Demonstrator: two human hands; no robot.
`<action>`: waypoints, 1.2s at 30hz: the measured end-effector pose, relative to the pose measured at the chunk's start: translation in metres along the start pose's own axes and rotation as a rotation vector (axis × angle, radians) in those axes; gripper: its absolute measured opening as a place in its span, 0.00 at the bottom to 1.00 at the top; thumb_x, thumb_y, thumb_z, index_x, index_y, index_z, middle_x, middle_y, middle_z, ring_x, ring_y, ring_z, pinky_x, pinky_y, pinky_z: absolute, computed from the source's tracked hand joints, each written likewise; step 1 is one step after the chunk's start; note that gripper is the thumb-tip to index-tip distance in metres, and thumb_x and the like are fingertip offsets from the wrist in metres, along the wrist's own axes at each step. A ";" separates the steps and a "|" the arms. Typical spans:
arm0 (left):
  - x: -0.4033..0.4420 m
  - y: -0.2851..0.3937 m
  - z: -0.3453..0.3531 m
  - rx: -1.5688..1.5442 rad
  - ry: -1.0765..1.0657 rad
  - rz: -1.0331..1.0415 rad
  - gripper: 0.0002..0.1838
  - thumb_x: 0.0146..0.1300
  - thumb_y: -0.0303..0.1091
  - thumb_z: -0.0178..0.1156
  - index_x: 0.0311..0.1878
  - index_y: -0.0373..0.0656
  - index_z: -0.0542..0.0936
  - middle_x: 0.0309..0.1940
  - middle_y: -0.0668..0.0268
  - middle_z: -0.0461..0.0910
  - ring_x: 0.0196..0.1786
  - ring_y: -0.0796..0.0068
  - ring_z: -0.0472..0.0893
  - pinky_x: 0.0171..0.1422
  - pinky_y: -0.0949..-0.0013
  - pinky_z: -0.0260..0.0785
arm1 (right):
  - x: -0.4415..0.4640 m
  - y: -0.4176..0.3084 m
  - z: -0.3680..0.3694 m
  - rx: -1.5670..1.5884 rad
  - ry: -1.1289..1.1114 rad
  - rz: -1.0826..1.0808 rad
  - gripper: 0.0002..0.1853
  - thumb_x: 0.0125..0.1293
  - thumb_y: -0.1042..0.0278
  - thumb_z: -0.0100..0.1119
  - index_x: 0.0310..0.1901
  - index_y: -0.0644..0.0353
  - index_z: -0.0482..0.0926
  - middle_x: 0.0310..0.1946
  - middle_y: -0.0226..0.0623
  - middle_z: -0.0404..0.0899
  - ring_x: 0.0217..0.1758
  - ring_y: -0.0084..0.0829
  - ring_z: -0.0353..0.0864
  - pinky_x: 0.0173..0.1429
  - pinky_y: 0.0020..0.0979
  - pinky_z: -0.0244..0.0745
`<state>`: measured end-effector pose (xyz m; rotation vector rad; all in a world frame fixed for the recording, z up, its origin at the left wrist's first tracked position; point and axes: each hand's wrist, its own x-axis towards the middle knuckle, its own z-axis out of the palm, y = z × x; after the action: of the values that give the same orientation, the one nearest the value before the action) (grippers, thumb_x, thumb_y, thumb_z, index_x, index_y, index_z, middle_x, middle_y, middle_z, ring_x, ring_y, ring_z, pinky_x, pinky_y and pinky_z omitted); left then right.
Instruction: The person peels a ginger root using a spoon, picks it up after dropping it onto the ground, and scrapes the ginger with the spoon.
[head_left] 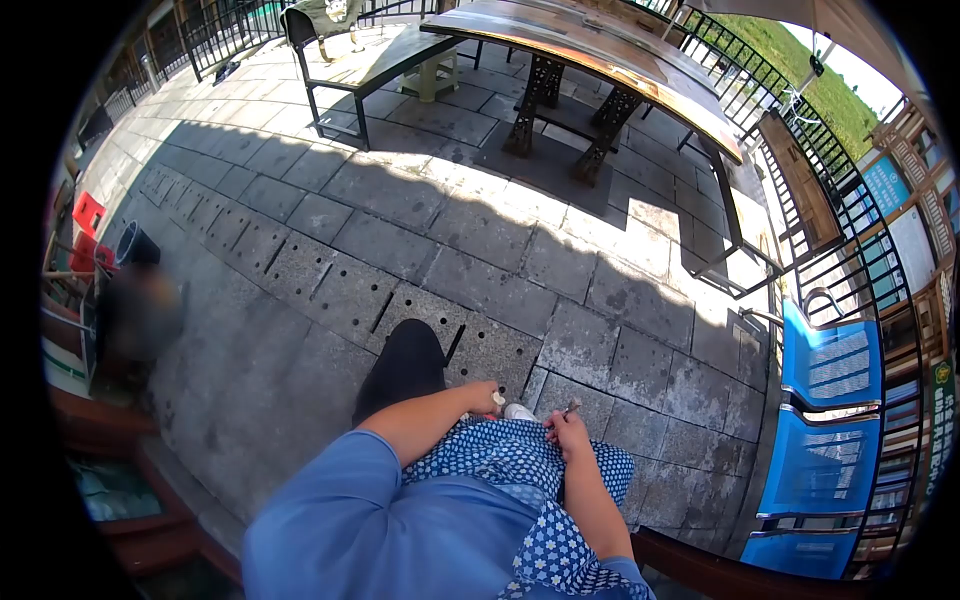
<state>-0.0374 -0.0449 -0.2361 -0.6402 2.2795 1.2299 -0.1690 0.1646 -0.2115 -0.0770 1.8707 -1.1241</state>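
Head view, reading left to right on a clock face laid over the frame: a dark bucket (138, 246) is near nine o'clock, well apart from the work. By six o'clock the left hand (484, 397) is closed around a small pale piece (498, 398), held at the fingertips just above the apron (490, 448). Near five o'clock the right hand (569, 433) pinches a small dark item (573, 406), its tip pointing toward one o'clock; what it is cannot be told. The two things are apart.

Good handling here would mean a light, steady grip on the pale piece, fingertips clear of the dark item's tip, and both hands low over the lap so that anything dropped lands on the cloth.

The left forearm slants from the blue sleeve toward two o'clock, its wrist fairly straight. The right forearm rises toward eleven o'clock, elbow close to the body, fingers curled. Out at four o'clock are blue seats (818, 455); a long table (600, 48) sits toward one.
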 end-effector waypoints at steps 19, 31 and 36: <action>-0.002 0.003 -0.001 -0.018 0.021 -0.045 0.30 0.43 0.45 0.66 0.50 0.41 0.72 0.46 0.51 0.75 0.50 0.54 0.74 0.53 0.61 0.66 | 0.002 0.001 0.000 -0.013 0.000 0.014 0.12 0.65 0.60 0.46 0.34 0.60 0.72 0.28 0.33 0.76 0.19 0.21 0.71 0.22 0.21 0.63; -0.001 0.002 -0.001 -0.040 -0.014 -0.034 0.29 0.44 0.44 0.65 0.50 0.41 0.72 0.46 0.51 0.75 0.50 0.54 0.74 0.53 0.61 0.65 | 0.001 0.000 0.000 -0.011 0.003 -0.002 0.11 0.65 0.61 0.47 0.33 0.60 0.72 0.27 0.34 0.77 0.19 0.21 0.71 0.21 0.21 0.64; -0.002 0.003 -0.001 -0.038 -0.006 -0.035 0.29 0.44 0.43 0.66 0.49 0.39 0.72 0.46 0.50 0.74 0.50 0.53 0.74 0.53 0.61 0.65 | 0.003 0.002 0.000 0.001 0.004 -0.003 0.11 0.65 0.61 0.47 0.33 0.60 0.71 0.27 0.34 0.77 0.18 0.21 0.71 0.20 0.21 0.64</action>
<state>-0.0381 -0.0442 -0.2323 -0.6861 2.2360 1.2591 -0.1701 0.1642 -0.2153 -0.0773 1.8737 -1.1278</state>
